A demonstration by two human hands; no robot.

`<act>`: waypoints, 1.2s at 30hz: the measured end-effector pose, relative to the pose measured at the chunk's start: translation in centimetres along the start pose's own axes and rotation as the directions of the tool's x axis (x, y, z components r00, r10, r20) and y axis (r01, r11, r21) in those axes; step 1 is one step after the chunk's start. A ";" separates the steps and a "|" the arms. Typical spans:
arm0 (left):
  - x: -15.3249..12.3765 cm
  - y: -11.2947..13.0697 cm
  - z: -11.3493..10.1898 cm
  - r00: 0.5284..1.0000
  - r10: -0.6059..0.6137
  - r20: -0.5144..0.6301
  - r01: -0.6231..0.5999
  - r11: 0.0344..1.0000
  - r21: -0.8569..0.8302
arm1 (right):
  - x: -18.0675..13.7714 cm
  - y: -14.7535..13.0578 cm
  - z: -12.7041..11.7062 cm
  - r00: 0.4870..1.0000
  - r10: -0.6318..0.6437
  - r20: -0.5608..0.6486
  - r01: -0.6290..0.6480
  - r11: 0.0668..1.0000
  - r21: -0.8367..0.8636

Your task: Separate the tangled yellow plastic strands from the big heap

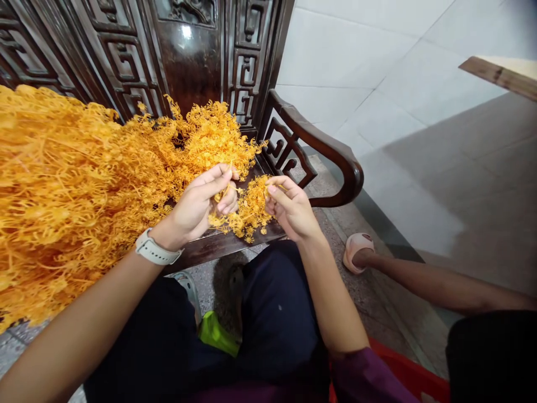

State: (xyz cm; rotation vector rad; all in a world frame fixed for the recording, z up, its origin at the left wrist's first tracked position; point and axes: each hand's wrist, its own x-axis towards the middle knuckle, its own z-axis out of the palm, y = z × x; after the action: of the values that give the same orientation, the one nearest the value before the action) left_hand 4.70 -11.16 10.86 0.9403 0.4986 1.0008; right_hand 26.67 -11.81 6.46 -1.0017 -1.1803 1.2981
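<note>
Flowers [75, 190] pile up at nine o'clock; my left hand [198, 202] and right hand [294, 210], apart, each pinch a yellow sprig [240, 191].

Left forearm [96, 302] is bare and extends diagonally from lower left. Left hand [197, 204] has thumb and index finger pinched together at the tips, remaining fingers curled below. Right forearm [333, 296], also bare, rises steeply, leaning left. Right hand [293, 210] has thumb set against the bent index finger, other fingers folded inward. The two hands are near each other, not touching.
</note>
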 end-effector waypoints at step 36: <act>0.1 -1.5 0.5 0.979 -0.179 -0.094 0.198 0.945 0.261 | -1.0 0.1 0.8 0.986 -0.167 -0.019 0.167 0.986 0.006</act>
State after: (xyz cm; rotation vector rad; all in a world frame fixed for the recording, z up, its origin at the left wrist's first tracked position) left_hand 5.84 -11.58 9.84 1.0798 0.7839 0.8055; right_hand 25.96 -12.91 6.43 -0.8879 -1.2178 1.1575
